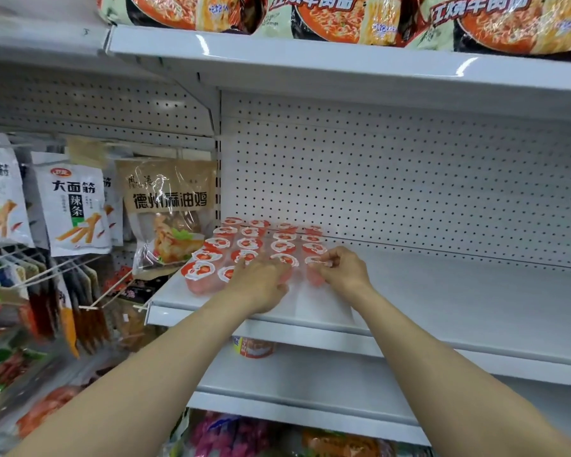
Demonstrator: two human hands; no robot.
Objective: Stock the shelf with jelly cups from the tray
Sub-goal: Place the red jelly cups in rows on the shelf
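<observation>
Both arms reach up over the front lip of the white shelf [442,301], where the left hand [261,285] lies palm-down with fingers fairly straight on the front jelly cups, and the right hand [343,268] pinches the lid edge of the nearest cup in the right-hand column. The jelly cups [249,244] stand in tidy rows at the shelf's left end, running back towards the pegboard [409,179]. Noodle packs [327,14] sit on the shelf above.
</observation>
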